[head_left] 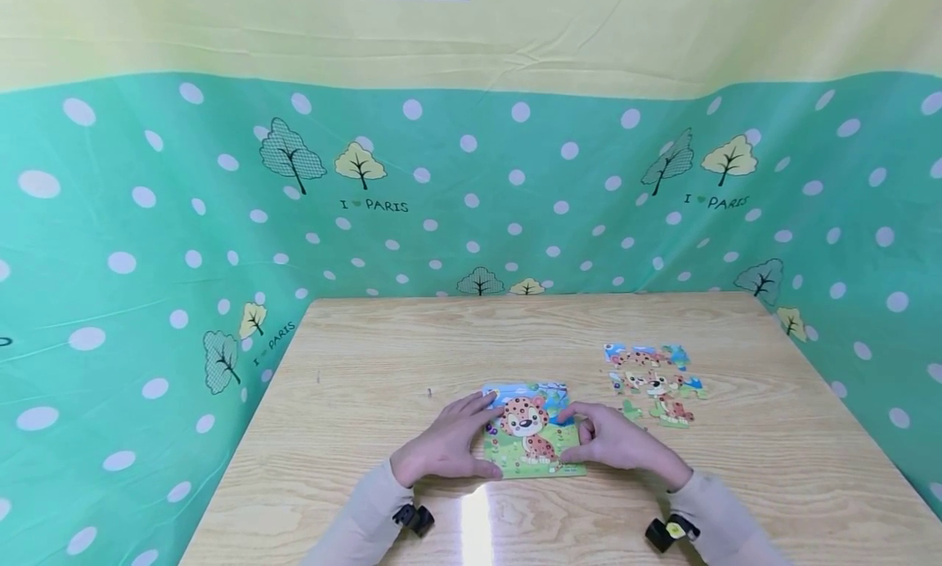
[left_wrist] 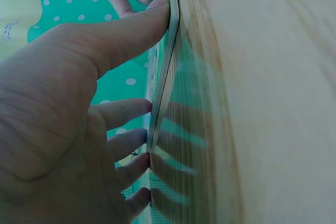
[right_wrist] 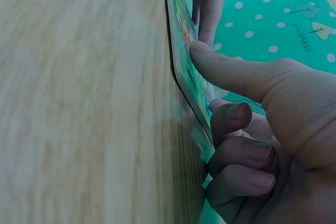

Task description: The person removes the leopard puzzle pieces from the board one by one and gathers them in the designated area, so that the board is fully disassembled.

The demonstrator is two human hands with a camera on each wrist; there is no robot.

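Note:
A flat jigsaw board (head_left: pixel 524 423) with a spotted leopard cub printed on blue sky and green grass lies on the table between both hands. My left hand (head_left: pixel 449 442) spans its left side, thumb on the near edge. In the left wrist view, that hand's fingers (left_wrist: pixel 126 113) stretch to the board's side and the tabletop. At the right side, my right hand (head_left: pixel 618 442) touches the picture with thumb and index finger; its other fingers (right_wrist: pixel 244 153) are bent. Loose leopard puzzle pieces (head_left: pixel 673 411) lie to the right of that hand.
The wooden table (head_left: pixel 353 345) has a bright reflection at its near edge. A tiny object (head_left: pixel 429 393) lies left of the board. A green dotted curtain (head_left: pixel 471 173) hangs behind and along both sides. Small black cameras (head_left: pixel 414 518) sit on the wrists.

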